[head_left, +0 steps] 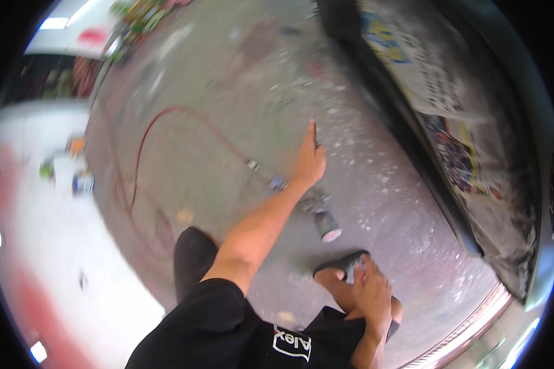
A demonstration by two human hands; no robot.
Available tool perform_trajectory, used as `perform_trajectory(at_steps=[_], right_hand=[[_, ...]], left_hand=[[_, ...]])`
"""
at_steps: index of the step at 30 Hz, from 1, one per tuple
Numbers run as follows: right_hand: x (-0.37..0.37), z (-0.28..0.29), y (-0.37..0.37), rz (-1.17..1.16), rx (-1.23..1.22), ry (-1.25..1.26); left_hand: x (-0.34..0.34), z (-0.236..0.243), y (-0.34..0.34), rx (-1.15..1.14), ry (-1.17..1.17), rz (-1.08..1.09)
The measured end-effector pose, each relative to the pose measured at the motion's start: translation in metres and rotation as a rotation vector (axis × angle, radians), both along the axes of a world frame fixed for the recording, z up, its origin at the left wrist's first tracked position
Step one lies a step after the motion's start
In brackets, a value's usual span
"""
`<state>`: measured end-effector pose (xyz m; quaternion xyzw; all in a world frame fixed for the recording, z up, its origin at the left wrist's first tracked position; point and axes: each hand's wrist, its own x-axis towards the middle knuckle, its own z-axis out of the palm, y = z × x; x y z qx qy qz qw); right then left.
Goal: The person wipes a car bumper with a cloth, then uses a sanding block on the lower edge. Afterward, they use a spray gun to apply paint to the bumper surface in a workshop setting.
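Pointing with my left hand [309, 165]: index straight, other fingers partly curled, nothing visible in hold. Right hand [373, 294] loosely spread near my black sandal [340, 262], blurred, no object seen. Grey metal-looking air tool [324, 219] on thin red hose [177, 109]: probably rigid, fairly heavy, dusty; best grip round its cylindrical body. Lies on stained grey floor [258, 80], nearer me than left hand, apparently untouched.

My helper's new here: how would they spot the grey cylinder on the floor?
Left of the big paper-covered panel, find the outstretched left hand. Below it in the picture, just above the dark sandal, lies the grey cylinder. Its stubby shape and pinkish end set it apart from the red hose.
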<state>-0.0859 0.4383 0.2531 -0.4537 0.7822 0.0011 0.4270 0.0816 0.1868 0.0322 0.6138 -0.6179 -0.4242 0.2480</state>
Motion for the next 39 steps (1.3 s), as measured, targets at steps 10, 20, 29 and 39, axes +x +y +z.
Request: perform_trajectory(at_steps=[10,20,29,39], right_hand=[[0.065,-0.03,0.072,0.241,0.167,-0.411],[0.118,0.029,0.198,0.83,0.289,-0.276],[0.247,0.058,0.32,1.076,0.205,-0.179],[0.421,0.029,0.442,0.777,0.049,-0.418]], left_hand=[[0.202,0.168,0.271,0.371,0.236,1.135],[0.359,0.28,0.652,0.07,0.216,1.896],[0.517,0.215,0.822,0.263,-0.764,1.831],[0.577,0.098,0.777,0.738,-0.193,0.738]])
